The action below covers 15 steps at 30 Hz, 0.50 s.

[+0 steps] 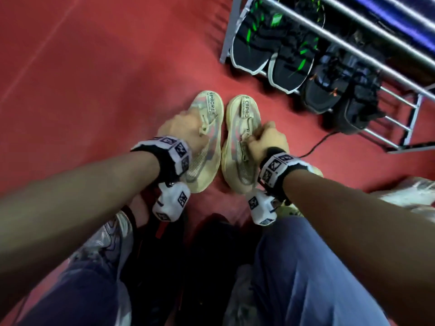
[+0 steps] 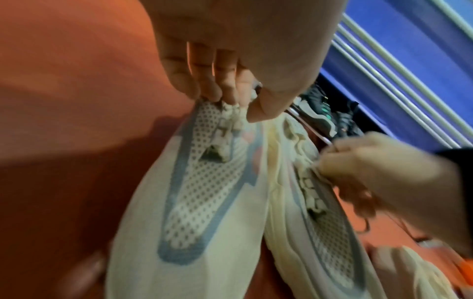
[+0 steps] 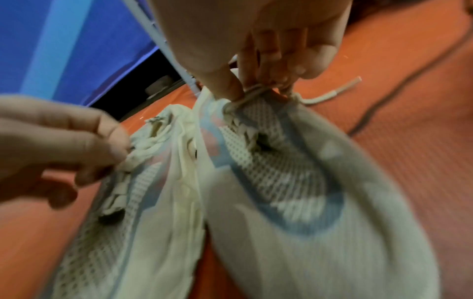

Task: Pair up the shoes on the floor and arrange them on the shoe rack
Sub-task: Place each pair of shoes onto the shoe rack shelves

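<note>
On the red floor, at the far left near the person's left knee, part of a silver-grey sneaker is seen, well to the left of and nearer the person than the cream pair. The left hand is curled onto the left cream sneaker; in the left wrist view its fingertips and thumb are pinched together on the laces at the top of the tongue. Just to the right, side by side and touching in the wrist views, stands the right cream sneaker, both heels turned away from the person and both soles on the floor. The right hand is closed on that shoe's laces; in the right wrist view the fingers and thumb are seen pinching a lace loop at the tongue, and a loose lace end lies on the floor beside it. Beyond the cream pair and to its right, the metal shoe rack is seen; on its lowest shelf a pair of black sneakers with green stripes is set at the rack's left end, with a pair of black shoes beside it. A black cable runs on the floor between the right cream sneaker and the rack.
</note>
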Available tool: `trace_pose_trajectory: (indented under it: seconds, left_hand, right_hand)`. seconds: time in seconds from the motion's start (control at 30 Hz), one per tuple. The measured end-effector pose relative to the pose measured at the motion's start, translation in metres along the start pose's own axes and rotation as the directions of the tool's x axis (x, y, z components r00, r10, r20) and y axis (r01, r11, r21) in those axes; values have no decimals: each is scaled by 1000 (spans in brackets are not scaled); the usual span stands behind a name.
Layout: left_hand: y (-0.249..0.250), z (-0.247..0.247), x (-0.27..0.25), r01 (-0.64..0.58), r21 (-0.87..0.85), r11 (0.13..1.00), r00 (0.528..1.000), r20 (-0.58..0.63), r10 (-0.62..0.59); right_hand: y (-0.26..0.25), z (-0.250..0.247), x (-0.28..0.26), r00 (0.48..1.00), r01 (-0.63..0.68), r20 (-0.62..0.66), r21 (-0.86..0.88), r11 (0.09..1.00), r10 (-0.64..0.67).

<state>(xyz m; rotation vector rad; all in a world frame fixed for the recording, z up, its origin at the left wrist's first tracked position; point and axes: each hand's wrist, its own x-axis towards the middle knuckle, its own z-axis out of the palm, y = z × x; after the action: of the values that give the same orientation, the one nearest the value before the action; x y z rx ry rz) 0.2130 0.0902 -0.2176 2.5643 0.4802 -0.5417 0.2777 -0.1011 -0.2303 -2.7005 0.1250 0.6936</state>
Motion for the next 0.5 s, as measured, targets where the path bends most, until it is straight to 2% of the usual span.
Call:
trace_pose_trajectory:
  seconds: [0.07, 0.13, 0.2, 0.27, 0.37, 0.43, 0.5]
  left_hand:
    - [-12, 8, -4, 64, -91, 994, 996, -62, -70]
    - [-20, 21, -8, 153, -231, 961, 980, -87, -177]
    - [-29, 34, -13, 292, -276, 916, 953, 10, -301]
    - [-36, 45, -18, 312, -151, 938, 946, 138, -293]
    - [-37, 45, -20, 254, -22, 967, 953, 176, -247]
    - [-31, 37, -16, 278, -53, 959, 935, 243, -257]
    - [-28, 31, -10, 359, -194, 913, 897, 342, -280]
  right_hand:
    - [8, 13, -9, 984, -171, -26, 175, 970, 178]
    - [14, 26, -18, 944, -305, -27, 300, 904, 328]
    - [21, 38, -23, 918, -365, -17, 349, 863, 395]
    - [28, 44, -26, 937, -329, -9, 311, 892, 349]
    - [39, 44, -33, 981, -192, 20, 211, 958, 192]
    - [41, 39, -38, 987, -150, 81, 124, 981, 141]
    - [37, 32, -39, 978, -162, 147, 75, 984, 150]
